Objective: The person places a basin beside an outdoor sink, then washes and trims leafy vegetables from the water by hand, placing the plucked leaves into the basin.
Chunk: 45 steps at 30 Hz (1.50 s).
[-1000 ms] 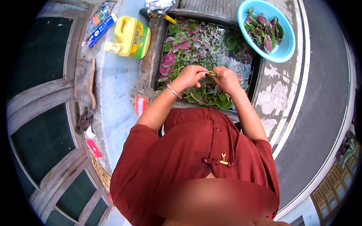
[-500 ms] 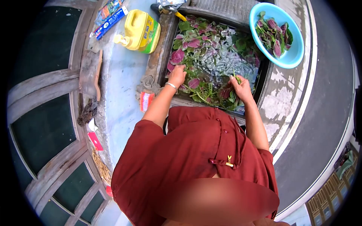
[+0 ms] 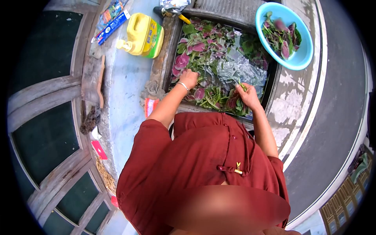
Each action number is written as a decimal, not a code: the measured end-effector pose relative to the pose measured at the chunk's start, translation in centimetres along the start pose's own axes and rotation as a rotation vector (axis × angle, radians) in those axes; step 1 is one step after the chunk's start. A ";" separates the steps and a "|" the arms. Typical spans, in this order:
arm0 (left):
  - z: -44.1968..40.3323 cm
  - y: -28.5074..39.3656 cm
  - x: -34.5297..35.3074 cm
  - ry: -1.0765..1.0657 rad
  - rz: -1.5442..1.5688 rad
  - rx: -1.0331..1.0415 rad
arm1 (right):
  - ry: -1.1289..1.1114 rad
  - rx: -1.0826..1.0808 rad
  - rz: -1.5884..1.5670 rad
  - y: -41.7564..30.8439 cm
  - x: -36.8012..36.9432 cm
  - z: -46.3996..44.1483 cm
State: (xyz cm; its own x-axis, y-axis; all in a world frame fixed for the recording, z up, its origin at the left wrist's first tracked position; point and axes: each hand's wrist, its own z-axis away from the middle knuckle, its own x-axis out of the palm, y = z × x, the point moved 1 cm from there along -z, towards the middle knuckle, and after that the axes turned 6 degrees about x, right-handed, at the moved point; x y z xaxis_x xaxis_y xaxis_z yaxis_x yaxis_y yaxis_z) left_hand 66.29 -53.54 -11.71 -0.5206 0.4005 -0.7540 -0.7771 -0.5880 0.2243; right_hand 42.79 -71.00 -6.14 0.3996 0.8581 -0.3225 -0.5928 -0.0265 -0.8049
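A sink (image 3: 270,84) of water is full of floating purple-and-green amaranth leaves (image 3: 197,47). My left hand (image 3: 189,78), with a bracelet at the wrist, is among the leaves on the left side. Its fingers are curled together, and whatever they may hold is hidden. At the near right, my right hand (image 3: 248,96) is closed on amaranth stems (image 3: 239,84), with purple leaves just below it. Between the hands the water is rippled, and loose green stems (image 3: 211,98) float close to the near edge.
A light-blue basin (image 3: 309,47) holding more amaranth stands at the right rim. On the left ledge are a yellow pump jug (image 3: 143,35), a blue box (image 3: 113,27), a grey rag (image 3: 152,91) and a red-and-white brush (image 3: 150,105). A yellow-handled tool (image 3: 184,18) lies at the far corner.
My left hand has moved slightly right over the leaves. My right hand has lowered a little, still gripping the stems. More open water shows between the hands as leaves drift.
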 end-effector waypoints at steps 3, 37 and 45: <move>0.2 -1.5 -2.5 0.188 0.263 0.185 | 0.017 -0.014 -0.030 0.0 -0.2 0.1; 2.8 6.1 -6.8 0.106 1.078 0.583 | 0.106 -0.558 0.348 -8.6 -0.4 0.3; 3.8 6.5 -3.7 0.201 1.542 0.362 | 0.088 -0.287 0.207 -8.1 -0.2 0.3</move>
State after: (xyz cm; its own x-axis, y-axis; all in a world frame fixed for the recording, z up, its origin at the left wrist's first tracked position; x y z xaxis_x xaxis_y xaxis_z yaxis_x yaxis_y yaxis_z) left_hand 61.84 -56.17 -5.07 -0.8220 -0.5046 0.2641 0.3708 -0.1223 0.9206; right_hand 47.32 -70.80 0.61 0.3579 0.7723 -0.5249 -0.4523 -0.3484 -0.8210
